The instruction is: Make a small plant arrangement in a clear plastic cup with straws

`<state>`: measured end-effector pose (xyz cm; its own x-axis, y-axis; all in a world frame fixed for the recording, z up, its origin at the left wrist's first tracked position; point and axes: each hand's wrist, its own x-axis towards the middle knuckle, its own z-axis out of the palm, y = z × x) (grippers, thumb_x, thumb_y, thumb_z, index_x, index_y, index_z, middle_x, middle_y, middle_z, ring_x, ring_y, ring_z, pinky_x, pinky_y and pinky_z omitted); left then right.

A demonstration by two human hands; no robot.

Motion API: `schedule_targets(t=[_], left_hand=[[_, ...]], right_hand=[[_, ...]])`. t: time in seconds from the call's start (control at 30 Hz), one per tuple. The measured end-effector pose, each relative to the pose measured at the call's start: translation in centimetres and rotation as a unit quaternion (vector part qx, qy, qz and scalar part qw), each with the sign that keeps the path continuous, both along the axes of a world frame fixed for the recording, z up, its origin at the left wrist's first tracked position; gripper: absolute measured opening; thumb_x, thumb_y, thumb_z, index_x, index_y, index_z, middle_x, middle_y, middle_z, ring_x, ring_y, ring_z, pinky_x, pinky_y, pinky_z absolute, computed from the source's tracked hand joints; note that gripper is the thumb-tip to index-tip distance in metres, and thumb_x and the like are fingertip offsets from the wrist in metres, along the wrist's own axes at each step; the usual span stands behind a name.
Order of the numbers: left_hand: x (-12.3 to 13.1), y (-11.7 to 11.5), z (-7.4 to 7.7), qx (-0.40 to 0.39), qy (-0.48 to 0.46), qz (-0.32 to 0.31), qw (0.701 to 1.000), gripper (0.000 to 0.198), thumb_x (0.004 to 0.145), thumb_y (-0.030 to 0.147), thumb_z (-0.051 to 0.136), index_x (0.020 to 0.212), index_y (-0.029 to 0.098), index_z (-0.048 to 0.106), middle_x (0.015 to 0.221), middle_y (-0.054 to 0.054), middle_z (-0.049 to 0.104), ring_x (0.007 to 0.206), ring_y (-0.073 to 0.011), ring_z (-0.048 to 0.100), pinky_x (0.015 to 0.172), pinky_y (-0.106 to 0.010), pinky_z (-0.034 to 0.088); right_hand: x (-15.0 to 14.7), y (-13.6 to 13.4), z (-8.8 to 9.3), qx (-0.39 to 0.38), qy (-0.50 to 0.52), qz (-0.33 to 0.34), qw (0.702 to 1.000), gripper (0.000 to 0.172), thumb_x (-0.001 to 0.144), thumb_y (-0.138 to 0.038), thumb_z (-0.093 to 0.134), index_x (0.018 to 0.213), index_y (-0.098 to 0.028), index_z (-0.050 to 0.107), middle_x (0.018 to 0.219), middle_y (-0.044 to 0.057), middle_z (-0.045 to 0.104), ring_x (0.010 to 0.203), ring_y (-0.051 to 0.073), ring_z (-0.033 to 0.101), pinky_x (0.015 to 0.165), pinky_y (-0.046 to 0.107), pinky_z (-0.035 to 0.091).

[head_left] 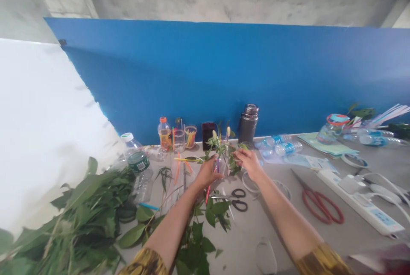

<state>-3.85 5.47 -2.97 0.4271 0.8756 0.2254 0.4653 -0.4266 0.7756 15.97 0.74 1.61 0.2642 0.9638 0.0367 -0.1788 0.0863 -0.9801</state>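
Head view: left hand (208, 173) closed narrowly around the stems of a leafy sprig (221, 149), sprig upright above the counter (256, 232) between both hands; right hand (248, 162) narrowly curled against the leaves, firmness of grip impossible to tell. Black-handled scissors (229, 200) lying just below the hands, a heap of leafy branches (77, 211) to the left, red-handled scissors (317, 202) and a power strip (358, 200) to the right, steel flask (248, 123) beyond, near a blue board (192, 78).
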Motion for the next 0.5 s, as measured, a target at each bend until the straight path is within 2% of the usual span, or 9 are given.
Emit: schedule_targets(t=[0.33,0.5], left_hand=[[0.5,0.6,-1.0,-0.011,0.001,-0.005,1.000,0.105,0.056,0.022,0.088,0.150,0.015,0.042,0.139,-0.019,0.060,0.135,-0.0381,0.051,0.118,-0.051,0.034],[0.9,0.7,-1.6,-0.002,-0.051,-0.028,0.998,0.105,0.056,0.023,0.088,0.150,0.024,0.042,0.147,-0.015,0.055,0.137,-0.0369,0.049,0.118,-0.052,0.033]], right_hand=[[0.2,0.0,-0.4,0.019,-0.044,-0.013,0.999,0.036,0.057,-0.046,0.085,0.072,-0.016,0.072,0.079,0.006,0.071,0.076,0.019,0.066,0.066,0.030,0.054],[-0.5,0.0,-0.5,0.025,-0.066,-0.005,0.998,0.037,0.059,-0.049,0.083,0.073,-0.016,0.073,0.070,0.003,0.067,0.065,0.017,0.063,0.060,0.029,0.053]])
